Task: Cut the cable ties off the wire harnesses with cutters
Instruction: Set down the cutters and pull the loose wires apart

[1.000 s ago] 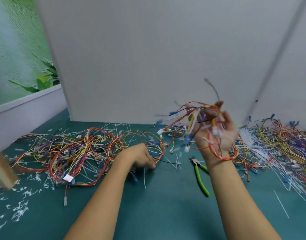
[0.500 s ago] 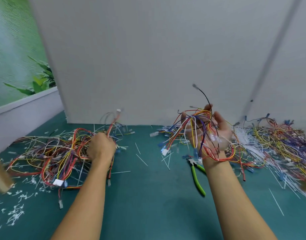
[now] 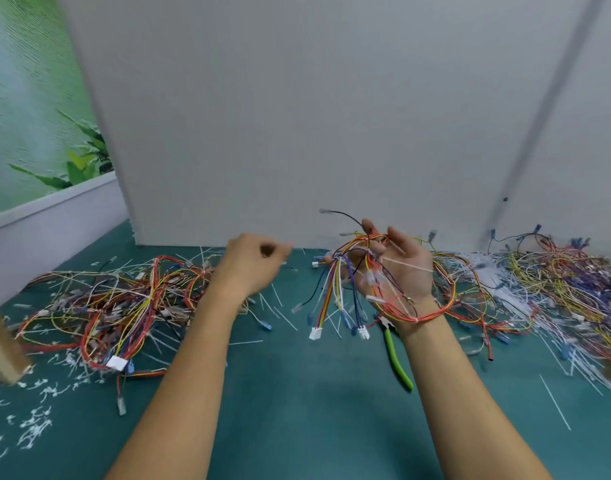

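Found wire harness (image 3: pixel 333 292) raised above table (image 3: pixel 297 410), gripped in curled fingers of upturned right hand (image 3: pixel 404 275). Judged light, limp, tangle-prone; best held at bundled stem beside white cable tie (image 3: pixel 406 265). Hangs lengthwise downward, connectors lowest. Observed left hand (image 3: pixel 248 265) hovering, fingers curled, blurred; cannot tell whether holding anything. Noted cutters (image 3: pixel 396 355) lying under right wrist

Item: one person's two arms. Left hand (image 3: pixel 252 263): bare. Right hand (image 3: pixel 401 271): bare. Behind each hand: bare wrist, bare forearm, namely left forearm (image 3: pixel 179 375) and right forearm (image 3: pixel 446 393).
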`<state>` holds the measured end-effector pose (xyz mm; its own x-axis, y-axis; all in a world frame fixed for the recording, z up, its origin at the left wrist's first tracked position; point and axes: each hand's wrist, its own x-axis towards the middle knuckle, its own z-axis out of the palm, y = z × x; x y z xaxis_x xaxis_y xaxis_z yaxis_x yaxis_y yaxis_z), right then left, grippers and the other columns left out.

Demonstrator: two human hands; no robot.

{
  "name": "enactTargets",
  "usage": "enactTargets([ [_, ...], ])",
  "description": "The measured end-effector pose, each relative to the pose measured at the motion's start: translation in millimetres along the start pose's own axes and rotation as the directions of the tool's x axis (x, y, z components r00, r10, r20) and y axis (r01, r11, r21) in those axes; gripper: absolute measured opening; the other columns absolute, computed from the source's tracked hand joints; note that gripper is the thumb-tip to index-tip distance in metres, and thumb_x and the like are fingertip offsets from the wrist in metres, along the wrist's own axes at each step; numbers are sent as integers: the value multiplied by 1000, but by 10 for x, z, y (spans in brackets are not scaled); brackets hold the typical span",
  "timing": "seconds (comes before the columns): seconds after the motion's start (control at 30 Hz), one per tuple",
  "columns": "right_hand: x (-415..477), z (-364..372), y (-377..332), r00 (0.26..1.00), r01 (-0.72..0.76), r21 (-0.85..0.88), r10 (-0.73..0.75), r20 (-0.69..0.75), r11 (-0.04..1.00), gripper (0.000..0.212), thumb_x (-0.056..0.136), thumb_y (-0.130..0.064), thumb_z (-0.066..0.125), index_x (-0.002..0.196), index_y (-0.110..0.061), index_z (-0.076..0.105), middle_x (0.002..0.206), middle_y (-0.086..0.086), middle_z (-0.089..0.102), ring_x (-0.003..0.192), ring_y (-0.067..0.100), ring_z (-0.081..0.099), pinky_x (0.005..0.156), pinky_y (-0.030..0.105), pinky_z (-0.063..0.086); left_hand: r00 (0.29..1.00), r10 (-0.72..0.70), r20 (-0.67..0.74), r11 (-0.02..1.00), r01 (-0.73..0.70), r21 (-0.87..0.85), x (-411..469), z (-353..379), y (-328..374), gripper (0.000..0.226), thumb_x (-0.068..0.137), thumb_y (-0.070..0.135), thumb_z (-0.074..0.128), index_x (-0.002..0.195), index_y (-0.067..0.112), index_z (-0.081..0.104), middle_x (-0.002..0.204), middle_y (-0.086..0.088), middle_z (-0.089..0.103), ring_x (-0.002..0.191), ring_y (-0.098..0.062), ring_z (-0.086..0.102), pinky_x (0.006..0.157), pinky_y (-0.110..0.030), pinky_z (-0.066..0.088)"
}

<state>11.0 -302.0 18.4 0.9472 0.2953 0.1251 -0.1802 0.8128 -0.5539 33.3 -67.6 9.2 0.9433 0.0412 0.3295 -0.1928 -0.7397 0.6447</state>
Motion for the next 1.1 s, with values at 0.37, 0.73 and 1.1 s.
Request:
enactTargets([
  [0.37, -10, -13, 14, 990, -132, -215, 142, 28, 968, 48, 100, -39, 51, 135, -6, 57, 81, 3, 58, 77, 22, 67, 62, 38, 59, 832, 220, 509, 824, 121, -554, -167, 137, 318, 31, 90, 51, 68, 92, 21, 73, 90, -12, 76, 79, -29, 73, 77, -42, 56],
  [0.73, -6, -174, -180, 986, -168, -502, 145, -83, 849, 37, 88, -41, 65, 121, -26, 65, 96, -1, 70, 77, 15, 72, 48, 24, 51, 987, -60, 148, 592, 155, -791, -12, -116, 102, 19, 90, 23, 69, 87, 5, 77, 72, -10, 63, 56, -16, 53, 56, -27, 43],
  [1.1, -4, -236, -251, 982, -176, -291, 149, -113, 941, 36, 88, -47, 64, 106, -17, 70, 84, 1, 67, 37, 3, 35, 35, 12, 24, 932, -328, 153, 256, 244, -935, 131, -154, -151, 26, 102, 29, 46, 83, 20, 61, 60, 4, 44, 52, -12, 39, 55, -28, 38],
])
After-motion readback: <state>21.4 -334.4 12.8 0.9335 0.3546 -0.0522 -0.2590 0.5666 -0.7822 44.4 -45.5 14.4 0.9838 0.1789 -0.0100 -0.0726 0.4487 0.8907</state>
